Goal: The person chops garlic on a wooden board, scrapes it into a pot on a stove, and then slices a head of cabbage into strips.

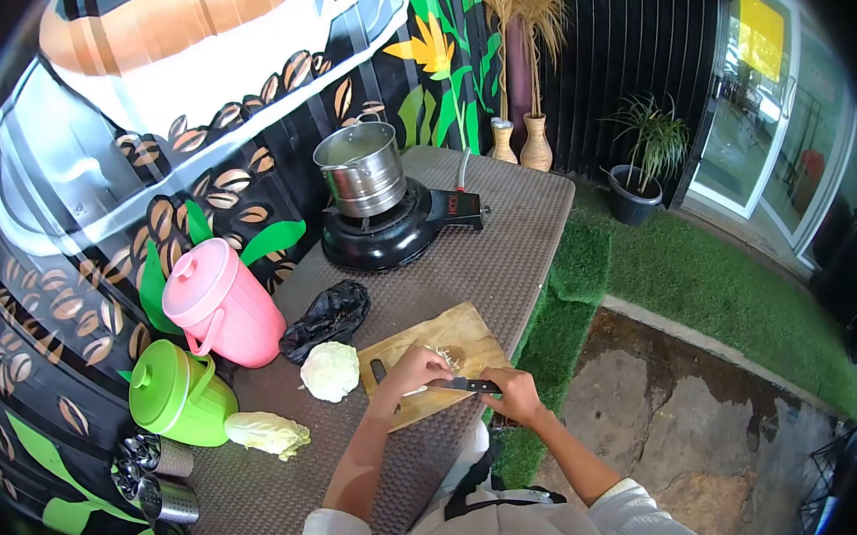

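My right hand (514, 393) is wrapped around the black handle of a knife (476, 384), whose blade points left over the wooden cutting board (472, 326). Close by the blade, my left hand (424, 369) has its fingers bent together; whatever they hold is too small to make out. Thin pale shreds (443, 354) lie on the board just beyond my left fingers. A dark-handled tool (379, 371) rests on the board's left part, partly hidden by my left hand. Beside the board sits a round white cabbage (329, 372).
A metal pot (360, 173) stands on a black portable stove (377, 239) at the table's far end. Left are a black plastic bag (328, 317), pink jug (222, 302), green jug (181, 392), napa cabbage (266, 434) and metal utensil holders (169, 496). The table edge (539, 290) runs along the right.
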Available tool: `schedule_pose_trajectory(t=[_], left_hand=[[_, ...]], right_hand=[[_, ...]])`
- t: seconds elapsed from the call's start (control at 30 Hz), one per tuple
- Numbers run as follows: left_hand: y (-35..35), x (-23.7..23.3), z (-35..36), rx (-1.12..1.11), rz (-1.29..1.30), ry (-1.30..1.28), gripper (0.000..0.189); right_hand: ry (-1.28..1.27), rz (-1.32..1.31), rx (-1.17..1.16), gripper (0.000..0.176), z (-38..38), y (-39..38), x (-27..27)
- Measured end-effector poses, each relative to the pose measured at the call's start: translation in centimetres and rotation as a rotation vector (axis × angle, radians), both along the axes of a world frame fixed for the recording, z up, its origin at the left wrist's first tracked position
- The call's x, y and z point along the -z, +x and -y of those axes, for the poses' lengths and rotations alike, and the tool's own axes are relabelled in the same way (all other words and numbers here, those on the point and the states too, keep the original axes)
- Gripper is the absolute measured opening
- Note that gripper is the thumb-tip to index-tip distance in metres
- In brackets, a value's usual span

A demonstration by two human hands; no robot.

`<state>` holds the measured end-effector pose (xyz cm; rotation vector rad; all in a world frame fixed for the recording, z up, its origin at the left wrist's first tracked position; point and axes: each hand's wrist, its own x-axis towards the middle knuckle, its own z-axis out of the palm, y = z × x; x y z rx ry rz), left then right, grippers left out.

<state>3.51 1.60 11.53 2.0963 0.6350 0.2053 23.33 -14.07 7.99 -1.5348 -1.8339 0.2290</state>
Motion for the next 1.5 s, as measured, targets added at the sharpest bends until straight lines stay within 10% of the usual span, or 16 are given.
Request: schedule_pose_trajectory(t=[1.2, 1.5], left_hand=[[-1.6, 5.2, -4.9, -0.079, 0.134, -0.22, 0.014], [0.4, 6.3, -3.2, -0.026, 0.221, 0.244, 0.011]], right_hand=[[-0.12, -0.169, 0.016, 0.027, -0.3, -0.1, 2.6], [-0.21, -0.876, 0.112, 0.008, -0.1, 4.0, 6.0]])
